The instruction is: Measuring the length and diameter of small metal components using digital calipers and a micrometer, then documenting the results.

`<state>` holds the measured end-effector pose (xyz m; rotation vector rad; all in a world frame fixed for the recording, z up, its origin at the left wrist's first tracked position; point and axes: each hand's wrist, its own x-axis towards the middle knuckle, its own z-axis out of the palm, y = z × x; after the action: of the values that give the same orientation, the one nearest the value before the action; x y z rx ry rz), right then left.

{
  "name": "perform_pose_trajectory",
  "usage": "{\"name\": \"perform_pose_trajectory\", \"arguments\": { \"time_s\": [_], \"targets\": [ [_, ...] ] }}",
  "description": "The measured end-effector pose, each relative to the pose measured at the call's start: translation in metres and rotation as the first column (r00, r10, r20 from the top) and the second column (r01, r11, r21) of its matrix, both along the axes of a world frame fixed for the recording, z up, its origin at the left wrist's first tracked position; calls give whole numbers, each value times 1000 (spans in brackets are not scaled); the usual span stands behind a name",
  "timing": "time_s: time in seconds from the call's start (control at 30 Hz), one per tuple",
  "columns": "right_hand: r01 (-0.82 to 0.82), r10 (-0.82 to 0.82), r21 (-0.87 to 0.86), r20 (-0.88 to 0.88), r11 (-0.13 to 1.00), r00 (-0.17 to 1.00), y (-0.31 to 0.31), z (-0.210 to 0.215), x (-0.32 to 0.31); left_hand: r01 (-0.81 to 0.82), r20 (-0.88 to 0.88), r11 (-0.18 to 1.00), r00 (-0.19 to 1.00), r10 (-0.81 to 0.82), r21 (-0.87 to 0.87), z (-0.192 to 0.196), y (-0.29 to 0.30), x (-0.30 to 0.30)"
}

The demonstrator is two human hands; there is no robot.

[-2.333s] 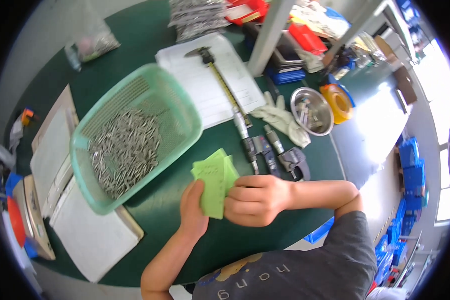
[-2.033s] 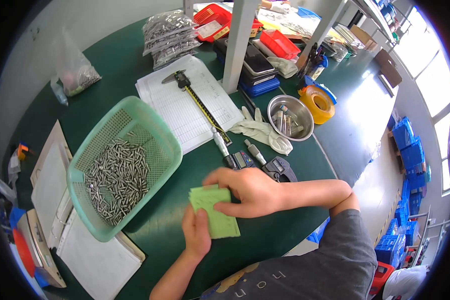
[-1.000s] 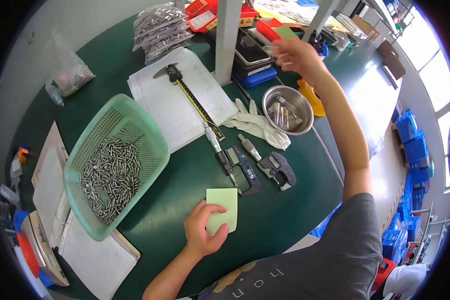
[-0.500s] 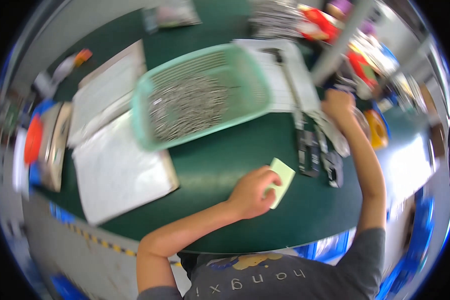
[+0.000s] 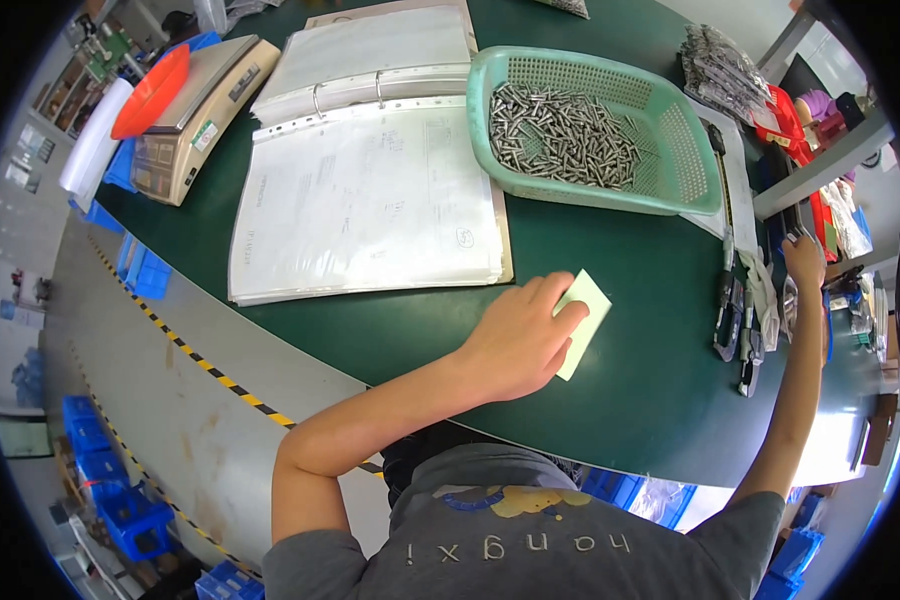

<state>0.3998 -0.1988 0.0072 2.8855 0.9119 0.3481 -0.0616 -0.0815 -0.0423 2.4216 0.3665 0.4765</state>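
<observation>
My left hand (image 5: 525, 335) is closed on a pale yellow-green slip of paper (image 5: 592, 312), thumb and fingers gripping its left side over the table's near part. At the right, my outstretched right hand (image 5: 806, 264) has its fingers curled down among items beside a grey metal post (image 5: 825, 170); what they hold, if anything, is hidden. Two dark-handled cutters (image 5: 729, 320) and a whitish glove-like cloth (image 5: 761, 295) lie just left of my right forearm. Beyond my left hand stands a mint-green plastic basket (image 5: 595, 193) containing many small metal pins (image 5: 560, 135).
An open ring binder (image 5: 370, 210) with sleeved sheets lies left of the basket. A beige scale (image 5: 195, 125) bearing a red dish (image 5: 153, 92) stands at the far left. Bagged metal parts (image 5: 720, 75) and a red bin (image 5: 788, 118) sit at the back right.
The view has swung left, so the table's things appear further right. My left hand keeps the paper slip; my right hand remains reached out at the right, its fingers curled.
</observation>
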Motion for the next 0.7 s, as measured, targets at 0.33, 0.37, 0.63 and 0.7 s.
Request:
{"name": "perform_pose_trajectory", "arguments": {
  "time_s": [0.33, 0.37, 0.63, 0.7],
  "targets": [
    [-130, 187, 355, -129, 926, 974, -48, 8, 32, -144, 129, 989, 982, 139, 35, -8, -4, -46],
    [-6, 201, 548, -297, 836, 933, -52, 4, 24, -150, 121, 988, 982, 146, 25, -9, -5, -49],
    [317, 724, 877, -477, 361, 497, -102, 10, -87, -60, 147, 989, 988, 40, 137, -13, -13, -42],
    [101, 719, 884, -434, 457, 543, -62, -9, -140, -112, 121, 979, 988, 92, 173, -11, -18, -45]
  ]
}}
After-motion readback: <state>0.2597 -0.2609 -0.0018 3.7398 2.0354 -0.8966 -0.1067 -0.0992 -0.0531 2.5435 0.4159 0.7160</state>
